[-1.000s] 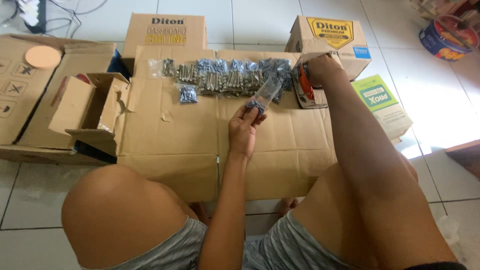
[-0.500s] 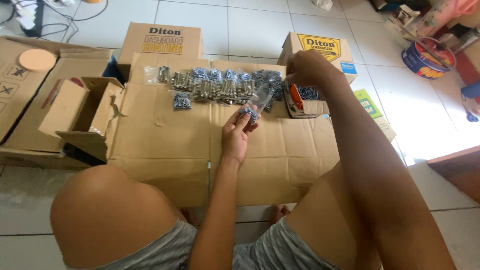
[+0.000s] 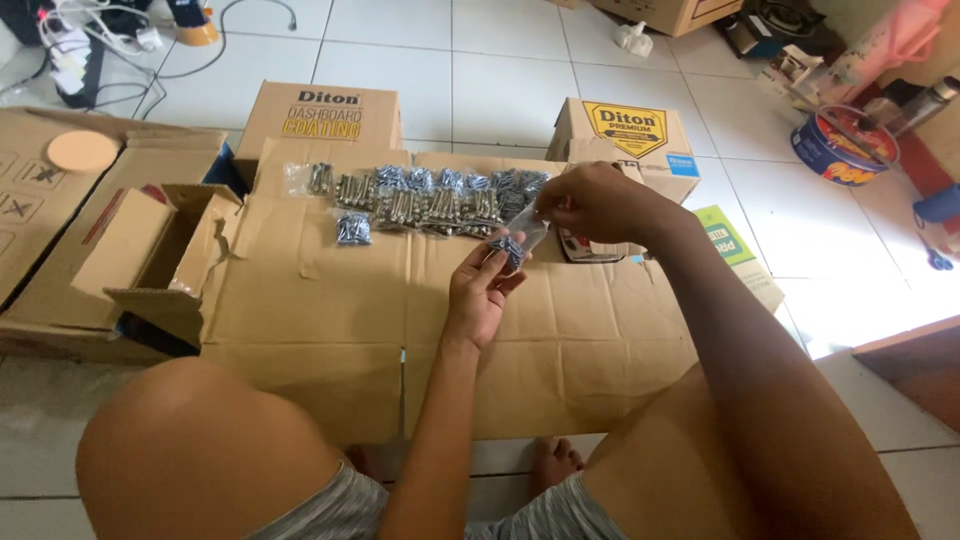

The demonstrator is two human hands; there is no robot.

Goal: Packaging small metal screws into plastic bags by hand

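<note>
Both hands pinch one little bag of screws (image 3: pixel 512 245), left hand (image 3: pixel 480 290) propping the bottom, right hand (image 3: pixel 590 205) gripping the top, probably to keep it upright above the flattened cardboard (image 3: pixel 300 310).

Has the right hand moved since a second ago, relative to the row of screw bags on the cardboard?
Yes. The right hand has come in from the row's right end, by the small red-and-white box, toward the left hand, and both pinch the small clear bag just below the row of screw bags.
</note>
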